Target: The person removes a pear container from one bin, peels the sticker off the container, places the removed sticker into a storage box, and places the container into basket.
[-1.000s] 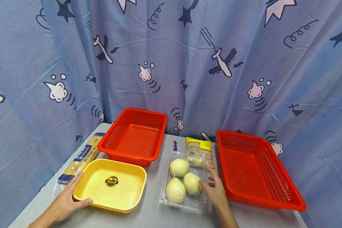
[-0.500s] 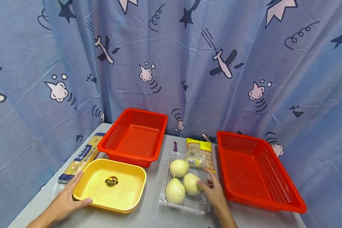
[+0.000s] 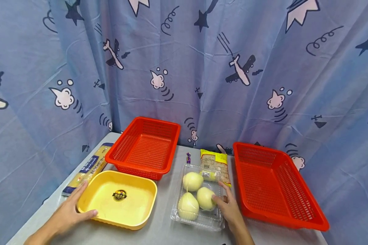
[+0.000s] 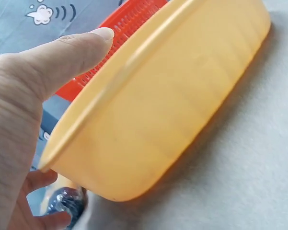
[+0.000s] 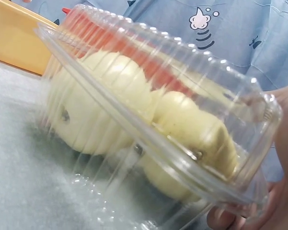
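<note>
A clear plastic clamshell box point(image 3: 197, 223) with three pale yellow pears point(image 3: 192, 181) lies on the grey table between the baskets. My right hand point(image 3: 228, 207) grips its right edge, thumb on the lid and fingers down the side. In the right wrist view the box point(image 5: 148, 120) fills the frame, with the right hand point(image 5: 278, 201) under its right corner. My left hand point(image 3: 68, 211) holds the near left corner of the empty yellow tray point(image 3: 132, 204), thumb on the near rim. In the left wrist view the thumb point(image 4: 52, 52) lies above the tray's rim point(image 4: 172, 110) and the fingers curl below it.
An empty red basket point(image 3: 144, 146) stands behind the yellow tray, and a larger one point(image 3: 273, 183) at the right. A spaghetti packet point(image 3: 87, 168) lies by the left table edge. A yellow snack packet point(image 3: 214, 161) and a small purple sweet point(image 3: 188, 157) lie behind the box. A blue curtain hangs behind.
My right hand has closed in on the box's right edge, with the thumb now on the lid. The left hand has shifted slightly on the tray's corner.
</note>
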Motion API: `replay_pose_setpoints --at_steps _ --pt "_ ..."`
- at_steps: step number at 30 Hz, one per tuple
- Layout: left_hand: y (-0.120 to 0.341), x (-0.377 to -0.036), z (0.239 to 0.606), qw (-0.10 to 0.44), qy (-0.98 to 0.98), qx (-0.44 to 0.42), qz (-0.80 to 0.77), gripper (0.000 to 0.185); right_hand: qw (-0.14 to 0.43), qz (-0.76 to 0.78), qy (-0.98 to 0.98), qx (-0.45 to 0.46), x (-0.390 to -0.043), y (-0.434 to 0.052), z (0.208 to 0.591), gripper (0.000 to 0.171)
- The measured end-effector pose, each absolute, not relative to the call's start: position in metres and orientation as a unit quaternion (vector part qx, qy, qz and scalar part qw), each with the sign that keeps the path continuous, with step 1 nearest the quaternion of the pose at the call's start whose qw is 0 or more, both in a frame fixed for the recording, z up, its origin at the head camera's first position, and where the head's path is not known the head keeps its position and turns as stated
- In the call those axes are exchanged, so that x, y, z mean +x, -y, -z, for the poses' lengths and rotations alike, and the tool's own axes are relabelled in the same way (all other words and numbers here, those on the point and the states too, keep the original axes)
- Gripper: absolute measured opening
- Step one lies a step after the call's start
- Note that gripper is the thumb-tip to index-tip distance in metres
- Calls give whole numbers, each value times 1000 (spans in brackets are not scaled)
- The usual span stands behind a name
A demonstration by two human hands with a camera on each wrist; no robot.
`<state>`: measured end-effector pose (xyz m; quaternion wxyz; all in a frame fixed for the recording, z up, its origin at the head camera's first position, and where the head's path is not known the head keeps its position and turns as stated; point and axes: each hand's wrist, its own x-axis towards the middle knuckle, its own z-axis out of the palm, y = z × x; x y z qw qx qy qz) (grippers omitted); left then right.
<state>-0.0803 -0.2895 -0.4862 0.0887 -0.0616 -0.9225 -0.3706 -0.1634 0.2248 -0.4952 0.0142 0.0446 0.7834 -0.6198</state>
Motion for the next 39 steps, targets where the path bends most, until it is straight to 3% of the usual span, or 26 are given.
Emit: replay_pose_setpoints --at_steps 7,16,32,39 --pt "290 -80 470 52 936 -28 348 110 19 624 -780 44 -164 -226 496 66" --pt "282 -78 456 94 930 -44 353 111 17 630 -776 41 -163 -227 497 65" --pt "258 -78 425 95 918 -48 383 105 12 627 -778 41 -162 -227 497 65" --pt "249 -80 417 122 906 -74 399 103 1 612 -790 38 -163 -226 500 64"
